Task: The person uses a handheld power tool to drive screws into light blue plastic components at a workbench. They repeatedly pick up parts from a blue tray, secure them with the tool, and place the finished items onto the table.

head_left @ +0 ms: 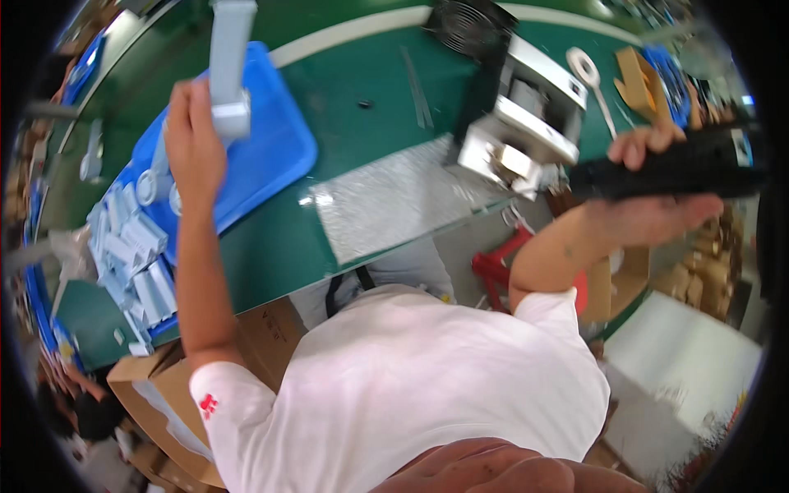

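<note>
My left hand (196,148) is closed around a long pale grey-blue plastic part (230,57), raised above the blue tray (288,144). Similar pale plastic parts (136,246) lie heaped by the tray's near left side, some of them within it. Out to the right, my right hand (657,218) grips a long black object (670,170); motion blur keeps me from making out its kind. Fingers wrap over its far side, with the palm beneath. Left of that hand stands an open black-and-white housing (530,103) with metal pieces inside.
A clear plastic sheet (386,205) lies on the green table (345,90). Beyond the housing sit a black round-grilled part (468,29), a tape roll (582,66) and a small cardboard box (641,82). A red stool (501,267) and cardboard cartons (185,386) stand below the table.
</note>
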`<state>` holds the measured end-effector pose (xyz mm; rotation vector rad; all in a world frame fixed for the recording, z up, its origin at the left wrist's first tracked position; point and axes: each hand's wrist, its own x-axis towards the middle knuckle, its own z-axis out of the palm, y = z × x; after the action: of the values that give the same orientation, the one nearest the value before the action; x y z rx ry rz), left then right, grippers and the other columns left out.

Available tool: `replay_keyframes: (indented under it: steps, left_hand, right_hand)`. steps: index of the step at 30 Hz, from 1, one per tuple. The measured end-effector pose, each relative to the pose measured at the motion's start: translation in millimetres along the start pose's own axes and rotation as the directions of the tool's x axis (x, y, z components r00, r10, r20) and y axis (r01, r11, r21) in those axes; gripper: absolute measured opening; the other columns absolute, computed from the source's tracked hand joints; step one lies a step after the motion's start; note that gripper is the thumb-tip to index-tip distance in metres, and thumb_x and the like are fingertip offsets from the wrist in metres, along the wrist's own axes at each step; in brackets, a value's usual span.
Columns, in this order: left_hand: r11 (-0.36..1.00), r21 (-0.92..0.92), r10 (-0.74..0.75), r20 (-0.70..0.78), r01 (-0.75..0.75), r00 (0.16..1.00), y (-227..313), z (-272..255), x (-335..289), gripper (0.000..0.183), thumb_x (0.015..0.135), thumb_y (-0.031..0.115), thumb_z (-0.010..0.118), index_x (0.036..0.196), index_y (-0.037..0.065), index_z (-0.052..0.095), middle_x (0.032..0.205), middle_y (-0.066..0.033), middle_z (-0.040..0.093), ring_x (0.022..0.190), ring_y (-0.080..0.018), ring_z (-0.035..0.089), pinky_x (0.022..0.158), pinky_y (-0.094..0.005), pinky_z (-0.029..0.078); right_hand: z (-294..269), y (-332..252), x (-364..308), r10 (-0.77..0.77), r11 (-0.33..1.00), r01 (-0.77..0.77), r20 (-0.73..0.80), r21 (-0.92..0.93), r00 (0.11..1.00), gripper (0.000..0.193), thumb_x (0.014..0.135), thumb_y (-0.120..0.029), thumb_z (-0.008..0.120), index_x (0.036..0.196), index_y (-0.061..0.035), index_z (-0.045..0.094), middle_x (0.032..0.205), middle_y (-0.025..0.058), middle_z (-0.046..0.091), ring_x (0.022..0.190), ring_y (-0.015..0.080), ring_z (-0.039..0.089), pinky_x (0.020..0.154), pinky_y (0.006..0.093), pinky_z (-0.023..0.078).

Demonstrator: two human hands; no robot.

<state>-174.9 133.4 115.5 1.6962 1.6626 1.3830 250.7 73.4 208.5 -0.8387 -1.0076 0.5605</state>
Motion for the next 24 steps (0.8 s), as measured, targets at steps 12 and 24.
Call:
replay_keyframes:
  steps: [12, 24]
  left_hand:
    - [0.959, -0.241, 0.173, 0.071, -0.152, 0.982, 30.9, 157.8, -181.5, 0.023, 0.1, 0.006, 0.048, 0.115, -0.002, 0.063, 0.11, -0.017, 0.066, 0.101, -0.0291, 0.062, 0.093, -0.0374, 0.047]
    - [0.93, -0.254, 0.28, 0.02, -0.266, 0.96, 29.6, 150.6, -180.6, 0.025, 0.094, 0.004, 0.046, 0.106, -0.002, 0.066, 0.113, -0.0186, 0.068, 0.106, -0.0345, 0.061, 0.097, -0.0428, 0.046]
  right_hand:
    - [53.6, 12.9, 10.4, -0.449, 0.887, 0.423, 0.135, 0.184, 0.883, 0.033, 0.11, -0.032, 0.051, 0.128, -0.0056, 0.052, 0.075, 0.0076, 0.06, 0.051, 0.0126, 0.055, 0.046, 0.0258, 0.047]
    - [5.6, -0.5, -7.8, -0.074, 0.753, -0.237, 0.438, 0.614, 0.896, 0.09, 0.084, -0.079, 0.051, 0.119, 0.0031, 0.058, 0.106, 0.0187, 0.06, 0.079, 0.0237, 0.058, 0.066, 0.0394, 0.046]
